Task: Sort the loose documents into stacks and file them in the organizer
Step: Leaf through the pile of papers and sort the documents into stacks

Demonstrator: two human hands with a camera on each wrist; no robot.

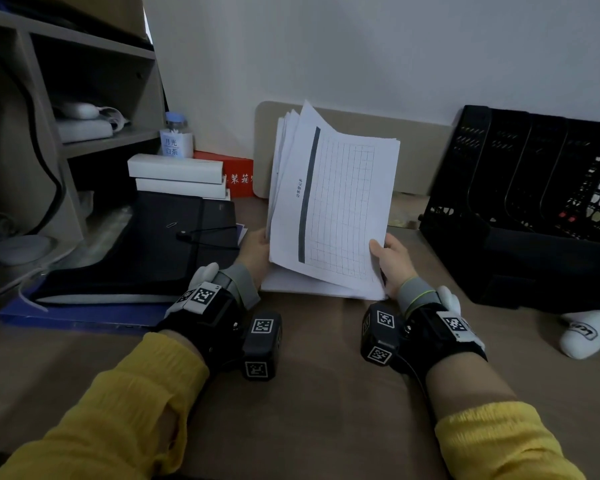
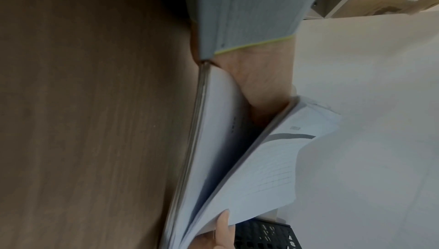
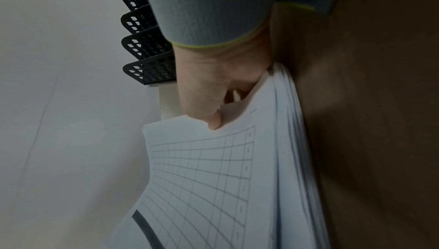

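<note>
The sheaf of papers [image 1: 329, 209] I hold stands tilted up off the desk [image 1: 309, 393], just left of the black file organizer [image 1: 534, 209], with more sheets [image 1: 291, 284] lying flat beneath its lower edge. Its front page is a printed grid with a dark bar down one side, and the top edges fan apart unevenly. My left hand [image 1: 255, 251] is curled round the left edge, and my right hand [image 1: 392, 261] pinches the right edge, thumb on the front page. I judge the danger is slippage: the loosely fanned pages could slide out and mix with the flat sheets, or the bowed front page could crease if I squeeze harder.
</note>
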